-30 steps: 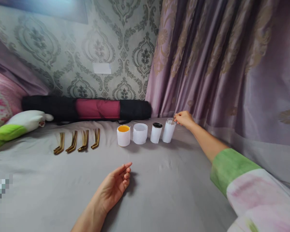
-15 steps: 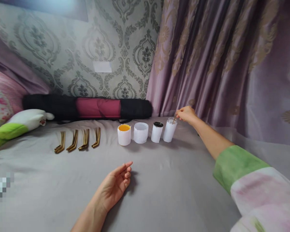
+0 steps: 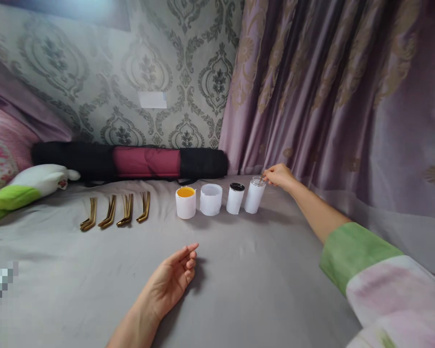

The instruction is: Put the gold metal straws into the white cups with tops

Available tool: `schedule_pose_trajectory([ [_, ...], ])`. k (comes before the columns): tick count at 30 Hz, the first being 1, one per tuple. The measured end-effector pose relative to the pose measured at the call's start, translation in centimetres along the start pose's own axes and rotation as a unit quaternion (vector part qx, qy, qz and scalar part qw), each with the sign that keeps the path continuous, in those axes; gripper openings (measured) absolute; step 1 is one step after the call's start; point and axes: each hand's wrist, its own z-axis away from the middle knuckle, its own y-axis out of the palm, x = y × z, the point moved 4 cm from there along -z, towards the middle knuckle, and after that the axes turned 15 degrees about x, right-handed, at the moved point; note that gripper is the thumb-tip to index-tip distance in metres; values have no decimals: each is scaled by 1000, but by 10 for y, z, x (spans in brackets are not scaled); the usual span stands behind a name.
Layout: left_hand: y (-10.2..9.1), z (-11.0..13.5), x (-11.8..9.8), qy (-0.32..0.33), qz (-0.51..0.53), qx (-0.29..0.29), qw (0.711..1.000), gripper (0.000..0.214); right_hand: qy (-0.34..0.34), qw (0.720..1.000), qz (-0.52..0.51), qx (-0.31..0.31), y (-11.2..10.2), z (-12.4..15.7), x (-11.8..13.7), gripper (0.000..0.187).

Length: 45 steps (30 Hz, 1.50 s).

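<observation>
At the back right, my right hand (image 3: pixel 280 176) pinches the upper end of a thin gold straw (image 3: pixel 263 178) over the mouth of a white-wrapped glass jar (image 3: pixel 254 197). The straw's lower part is hidden in the jar. Palm up, my left hand (image 3: pixel 174 278) rests on the grey sheet (image 3: pixel 239 290), index finger stretched and the others loosely bent, holding nothing. Left of the jar stand a white container with a dark rim (image 3: pixel 235 199), a wide white tub (image 3: pixel 210 200) and a white container with a yellow inside (image 3: pixel 186 203). Several bundles of bent gold straws (image 3: pixel 108 212) lie farther left.
A long black and maroon rolled bag (image 3: pixel 147 162) lies along the patterned wall. Purple curtains (image 3: pixel 311 87) hang behind my right hand. A white and green plush toy (image 3: pixel 32 186) lies at the left, and a pixelated patch covers the left edge.
My right hand has dropped slightly, closer to the jar's rim, and less of the straw shows above it. My left hand stays in place.
</observation>
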Motion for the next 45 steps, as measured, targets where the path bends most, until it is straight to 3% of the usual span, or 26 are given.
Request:
schedule_pose_trajectory([
  [24, -1, -3, -2, 1, 3, 11, 1000, 25, 10, 996, -87, -31, -3, 3, -8, 15],
  [34, -1, -1, 0, 4, 8, 15, 1000, 26, 8, 992, -121, -41, -8, 16, -18, 16],
  [45, 2, -1, -1, 0, 14, 2, 1000, 22, -13, 980, -197, -19, 5, 42, -19, 17],
])
